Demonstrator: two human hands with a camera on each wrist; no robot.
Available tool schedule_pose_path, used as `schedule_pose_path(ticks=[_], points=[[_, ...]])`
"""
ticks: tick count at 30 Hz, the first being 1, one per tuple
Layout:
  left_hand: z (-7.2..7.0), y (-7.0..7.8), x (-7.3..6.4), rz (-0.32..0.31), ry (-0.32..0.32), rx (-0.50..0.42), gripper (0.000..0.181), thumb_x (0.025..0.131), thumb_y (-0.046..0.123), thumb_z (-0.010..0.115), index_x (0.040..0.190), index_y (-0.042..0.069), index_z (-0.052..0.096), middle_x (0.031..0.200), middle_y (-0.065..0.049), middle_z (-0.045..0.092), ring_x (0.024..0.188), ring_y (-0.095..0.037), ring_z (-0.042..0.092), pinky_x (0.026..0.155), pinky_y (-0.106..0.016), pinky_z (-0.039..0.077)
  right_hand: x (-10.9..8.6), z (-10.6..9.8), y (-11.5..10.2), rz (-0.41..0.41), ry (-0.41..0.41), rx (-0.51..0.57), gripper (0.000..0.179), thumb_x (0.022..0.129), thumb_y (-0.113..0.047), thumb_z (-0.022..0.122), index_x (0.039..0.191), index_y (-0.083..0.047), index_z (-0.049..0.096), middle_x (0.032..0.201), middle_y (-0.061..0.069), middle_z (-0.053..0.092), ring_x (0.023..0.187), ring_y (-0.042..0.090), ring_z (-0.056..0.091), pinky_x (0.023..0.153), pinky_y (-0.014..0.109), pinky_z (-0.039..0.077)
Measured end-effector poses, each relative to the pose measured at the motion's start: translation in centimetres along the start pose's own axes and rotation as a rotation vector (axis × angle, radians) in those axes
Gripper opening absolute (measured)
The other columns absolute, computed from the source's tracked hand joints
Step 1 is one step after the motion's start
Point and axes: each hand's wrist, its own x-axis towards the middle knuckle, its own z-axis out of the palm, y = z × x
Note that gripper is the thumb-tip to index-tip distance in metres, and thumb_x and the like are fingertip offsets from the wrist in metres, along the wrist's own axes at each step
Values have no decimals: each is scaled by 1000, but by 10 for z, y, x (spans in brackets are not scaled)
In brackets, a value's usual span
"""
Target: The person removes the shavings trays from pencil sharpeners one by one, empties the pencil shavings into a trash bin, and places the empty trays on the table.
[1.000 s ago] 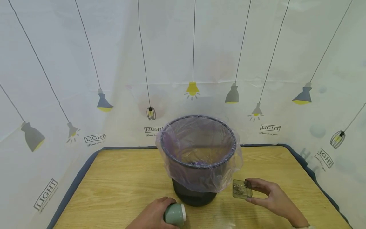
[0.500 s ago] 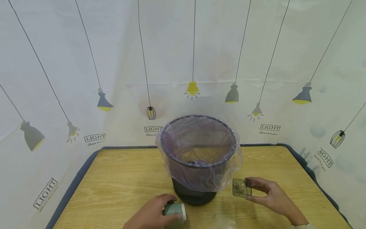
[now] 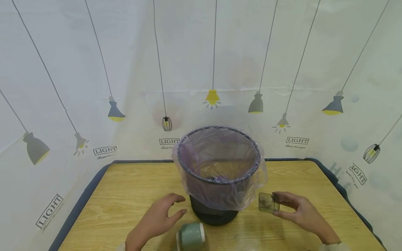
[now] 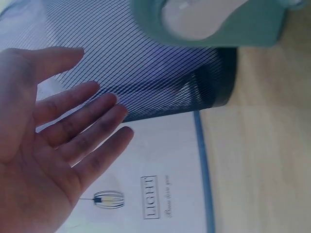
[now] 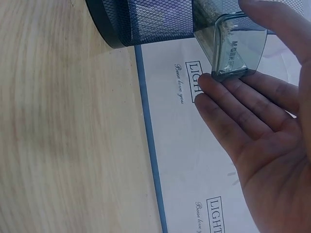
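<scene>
My left hand hovers off to the left with fingers and thumb spread apart, holding nothing. Just below it lies a rounded green body with white ends, on its side on the table. The left wrist view shows its green frame around a pale opening. At the right, my right hand pinches a small clear shavings box between thumb and fingers. Lettering and fine brownish bits show in the box in the right wrist view; the fingertips press along its side.
A black mesh waste bin lined with a thin purple plastic bag stands on the wooden table between the hands. A white wall sheet printed with lamps encloses the table's back and sides.
My left hand has let go of the green body and moved up and left, fingers spreading. The green body stays put. My right hand shifts slightly up and right with the shavings box.
</scene>
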Motion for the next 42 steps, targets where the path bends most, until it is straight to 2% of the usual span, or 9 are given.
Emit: schedule_pose_path(ticks=[6,10,17,26,32,38,42], points=[[-13,0,10,128,193,78,24,87,15,76,110,11,68,106,0,70,99,-18,68,82,-36,58,3,-7,-1,-19,12,-47,52,88,-16,76,134,1,56,124,21,65,106,-2,62,84,20,56],[-20,0,17,182,266,93,27,83,10,79,108,10,68,104,-1,70,99,-18,68,81,-36,58,6,-11,-3,-15,15,-71,53,88,-18,76,135,0,56,126,20,64,107,-3,61,84,20,55],[-35,4,21,199,313,128,27,82,6,79,108,8,68,104,-2,70,100,-20,68,81,-38,58,9,-20,-11,-41,31,-95,52,88,-15,76,134,0,57,125,20,65,106,0,63,83,20,56],[-55,16,27,210,471,122,24,82,0,75,105,8,69,101,-3,71,96,-19,68,77,-38,58,12,-26,-12,-49,29,-114,52,89,-15,75,135,0,56,126,19,64,107,-4,60,84,20,55],[-64,28,30,225,511,107,24,83,2,74,106,7,69,102,-4,71,96,-21,67,77,-41,57,15,-31,-18,-41,41,-149,52,89,-18,75,135,-2,57,127,19,64,106,-4,60,84,21,56],[-73,38,36,260,495,77,26,83,4,74,109,6,69,108,-5,69,101,-23,66,82,-41,56,15,-38,-21,-17,30,-164,54,90,-20,74,137,-3,55,130,19,63,107,-6,59,84,20,55],[-77,46,41,302,479,50,27,83,6,75,109,6,69,111,-6,67,106,-23,64,89,-34,53,17,-42,-23,-25,41,-188,54,90,-19,74,138,-3,55,130,19,63,107,-8,57,84,19,54]])
